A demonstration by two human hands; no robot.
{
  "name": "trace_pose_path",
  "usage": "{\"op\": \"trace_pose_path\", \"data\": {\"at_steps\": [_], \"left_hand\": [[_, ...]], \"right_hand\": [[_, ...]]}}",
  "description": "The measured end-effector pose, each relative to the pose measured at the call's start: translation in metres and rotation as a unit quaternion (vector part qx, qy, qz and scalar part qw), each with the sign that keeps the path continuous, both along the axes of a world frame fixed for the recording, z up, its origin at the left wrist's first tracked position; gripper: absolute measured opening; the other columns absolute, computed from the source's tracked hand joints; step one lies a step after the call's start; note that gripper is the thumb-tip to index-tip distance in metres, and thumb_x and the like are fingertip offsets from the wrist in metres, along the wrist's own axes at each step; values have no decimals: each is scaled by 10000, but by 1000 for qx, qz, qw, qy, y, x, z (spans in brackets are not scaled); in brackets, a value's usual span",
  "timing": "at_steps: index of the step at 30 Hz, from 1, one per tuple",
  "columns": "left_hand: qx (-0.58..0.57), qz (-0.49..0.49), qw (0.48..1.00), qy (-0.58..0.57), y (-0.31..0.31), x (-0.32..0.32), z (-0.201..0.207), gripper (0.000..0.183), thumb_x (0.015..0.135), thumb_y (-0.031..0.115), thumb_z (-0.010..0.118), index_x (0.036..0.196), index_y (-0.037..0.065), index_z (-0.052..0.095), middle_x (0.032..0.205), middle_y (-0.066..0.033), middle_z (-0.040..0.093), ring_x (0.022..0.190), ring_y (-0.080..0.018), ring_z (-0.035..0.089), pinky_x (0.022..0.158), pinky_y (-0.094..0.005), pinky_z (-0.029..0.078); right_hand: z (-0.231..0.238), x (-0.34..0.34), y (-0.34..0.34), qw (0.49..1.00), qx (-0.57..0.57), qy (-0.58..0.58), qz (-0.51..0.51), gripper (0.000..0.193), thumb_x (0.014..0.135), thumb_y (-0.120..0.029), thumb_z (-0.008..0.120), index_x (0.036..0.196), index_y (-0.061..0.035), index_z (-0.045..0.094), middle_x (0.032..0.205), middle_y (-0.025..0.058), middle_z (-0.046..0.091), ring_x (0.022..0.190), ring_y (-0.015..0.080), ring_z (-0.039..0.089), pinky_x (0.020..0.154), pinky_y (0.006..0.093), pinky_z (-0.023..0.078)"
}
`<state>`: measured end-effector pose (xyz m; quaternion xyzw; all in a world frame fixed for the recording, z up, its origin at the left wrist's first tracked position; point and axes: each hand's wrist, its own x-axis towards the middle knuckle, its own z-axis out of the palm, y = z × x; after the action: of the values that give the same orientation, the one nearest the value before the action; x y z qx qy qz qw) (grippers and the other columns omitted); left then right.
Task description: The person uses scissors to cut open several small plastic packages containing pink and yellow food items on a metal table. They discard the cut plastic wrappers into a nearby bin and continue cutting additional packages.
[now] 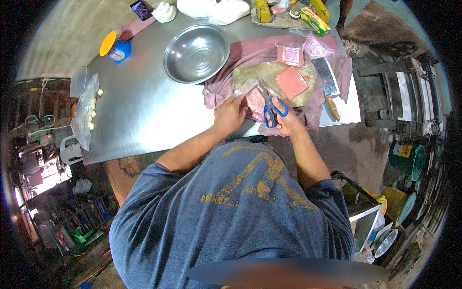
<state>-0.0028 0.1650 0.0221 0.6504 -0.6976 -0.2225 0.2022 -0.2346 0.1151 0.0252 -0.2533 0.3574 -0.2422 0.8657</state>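
The right hand [289, 123] grips blue-handled scissors [277, 108], its fingers curled about the handle loops. Their long axis runs from that hand away from the body, leaning left, so the handles lie nearest the person and the blades point forward and leftward over the meat pack [255, 102]; whether the blades are parted is too small to tell. The left hand [231, 115] has its fingers drawn together, pinching the pack's clear plastic at its left edge. The pack sits between the two hands, its longer side running forward and tilted a little left, much as the scissors do.

Beyond the right hand, a flat pink slab [291, 83] lies on the chopping board [248, 72], with another wrapped pack [289, 55] farther ahead. To that hand's right is a knife [327, 79], its wooden handle toward the person and its blade pointing away. Purple cloth [248, 48] spreads under the board. Ahead and left of the left hand, a steel bowl [196, 54] stands on the metal tabletop [144, 115].
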Motion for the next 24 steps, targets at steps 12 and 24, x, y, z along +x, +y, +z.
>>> {"op": "trace_pose_path", "data": {"at_steps": [12,24], "left_hand": [[79,63,992,75,-17,-1,-3,344,856,185,698,1166,42,654,985,-182,703,900,-335,690,809,-440,544],[106,44,991,73,-16,9,-17,329,849,135,575,1157,52,656,1044,-201,706,1025,-374,662,916,-449,503]], "right_hand": [[21,-50,32,960,-118,226,115,384,887,-376,751,1077,-71,616,779,43,648,562,113,607,413,237,411],[23,-67,79,909,-215,333,129,511,768,-337,862,1096,-7,651,914,102,700,801,164,647,714,329,526]]}}
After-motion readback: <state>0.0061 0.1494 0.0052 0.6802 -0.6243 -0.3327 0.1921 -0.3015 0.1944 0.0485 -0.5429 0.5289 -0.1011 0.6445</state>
